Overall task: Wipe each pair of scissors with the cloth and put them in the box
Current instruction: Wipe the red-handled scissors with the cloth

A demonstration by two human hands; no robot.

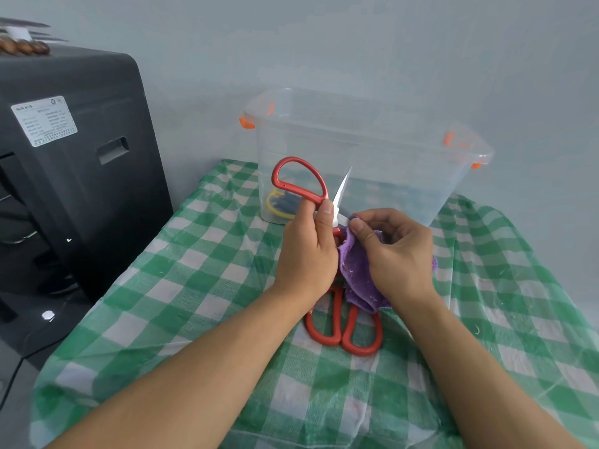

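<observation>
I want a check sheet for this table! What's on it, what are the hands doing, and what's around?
Surface: green checked cloth covers the table.
Job's things: red scissors held open; purple rag on one blade; second red scissors lying on the table; clear box holding a yellow-handled pair.
Clutter: nothing seen.
Grippers: left hand grips the scissors; right hand pinches the rag.
Cables: nothing seen.
Surroundings: black machine at left, pale wall behind.

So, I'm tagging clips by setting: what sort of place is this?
Probably a home or small workroom corner: a checked tablecloth on the table, a black appliance beside it, a plain wall behind.
</observation>
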